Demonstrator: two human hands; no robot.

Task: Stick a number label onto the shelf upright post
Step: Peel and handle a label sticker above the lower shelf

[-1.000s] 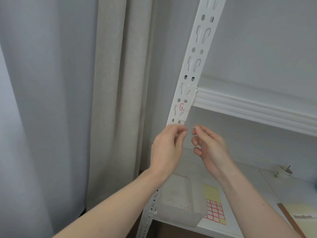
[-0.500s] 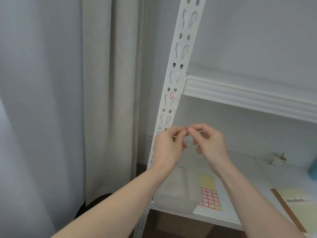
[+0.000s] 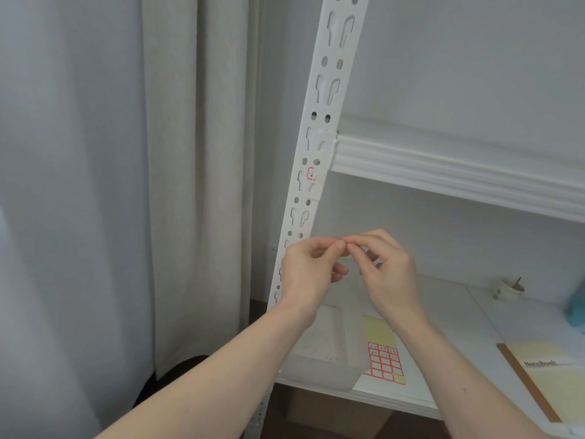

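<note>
The white slotted shelf upright post leans up through the middle of the view. A red-edged number label is stuck on it just below the upper shelf beam. My left hand and my right hand are raised in front of the post's lower part. Their thumbs and forefingers pinch together at one spot. A tiny number label sits between the fingertips, almost fully hidden by them. My left hand covers part of the post.
On the lower shelf board lie a yellow sheet of red-edged labels, a translucent plastic box, a notebook and a small cup. A beige curtain hangs left of the post.
My hands were slightly apart, the right one holding the small label. They have come together at the fingertips and stay so. The view has shifted, so the post and shelf sit more to the right.
</note>
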